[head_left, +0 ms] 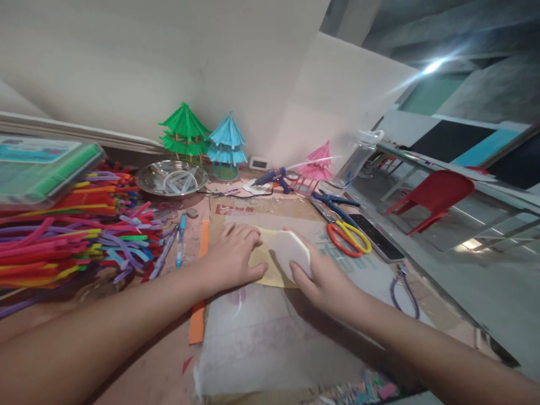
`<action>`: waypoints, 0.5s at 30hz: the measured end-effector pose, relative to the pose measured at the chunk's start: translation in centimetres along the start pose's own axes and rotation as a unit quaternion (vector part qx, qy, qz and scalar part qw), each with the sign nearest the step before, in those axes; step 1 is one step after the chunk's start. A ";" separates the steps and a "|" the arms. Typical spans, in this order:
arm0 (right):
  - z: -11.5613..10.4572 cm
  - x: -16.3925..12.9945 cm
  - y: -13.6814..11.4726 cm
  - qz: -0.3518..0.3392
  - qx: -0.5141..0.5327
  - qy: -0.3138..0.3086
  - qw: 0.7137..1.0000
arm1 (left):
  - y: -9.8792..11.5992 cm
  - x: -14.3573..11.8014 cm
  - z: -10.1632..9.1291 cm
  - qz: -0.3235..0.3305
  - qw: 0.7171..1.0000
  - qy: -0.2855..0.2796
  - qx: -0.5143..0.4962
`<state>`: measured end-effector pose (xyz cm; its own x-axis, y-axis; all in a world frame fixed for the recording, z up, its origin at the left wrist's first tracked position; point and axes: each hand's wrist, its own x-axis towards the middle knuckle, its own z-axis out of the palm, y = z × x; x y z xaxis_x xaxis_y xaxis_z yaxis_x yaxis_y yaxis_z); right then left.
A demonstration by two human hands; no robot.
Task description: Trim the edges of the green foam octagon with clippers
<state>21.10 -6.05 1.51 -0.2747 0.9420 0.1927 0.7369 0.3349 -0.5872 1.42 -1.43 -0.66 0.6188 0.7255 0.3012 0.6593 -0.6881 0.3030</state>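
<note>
My left hand (242, 253) rests on a round-edged pale yellow sheet (272, 273), its fingers bent a little and the thumb apart. Pinched between the thumb and fingers of my right hand (316, 273) is a flat white piece (291, 250) with angled edges, tilted up over the yellow sheet. Whether the two pieces are joined I cannot tell. Beneath them lies a translucent plastic sheet (261, 349) on cardboard. To the left of it is an orange strip (197, 323). Scissors (346, 242) with red and yellow handles lie beyond my right hand.
Bundled pipe cleaners (63, 247) and a clear plastic case (46, 174) crowd the left. A metal bowl (147, 183), green (184, 126) and blue (228, 135) paper pavilions, a glue gun (270, 179) and a pink pavilion (314, 163) line the back. A phone (375, 239) lies right.
</note>
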 end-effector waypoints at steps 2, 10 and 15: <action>-0.7 -1.1 0.2 0.032 0.121 0.021 0.992 | 0.0 0.0 0.0 0.002 1.000 -0.002 -0.001; -1.0 2.6 0.0 0.180 0.636 -0.015 0.750 | -0.1 -0.2 -0.2 -0.011 1.000 0.005 -0.012; 0.6 2.4 0.2 0.235 0.696 -0.038 0.677 | -0.1 0.0 -1.0 -0.004 0.996 0.067 -0.056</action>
<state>20.22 -3.77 1.44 -0.2827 0.9165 -0.2831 -0.5281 -0.3951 -0.7517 0.96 -1.39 0.19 0.5459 0.7288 0.4134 0.6079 -0.6840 0.4032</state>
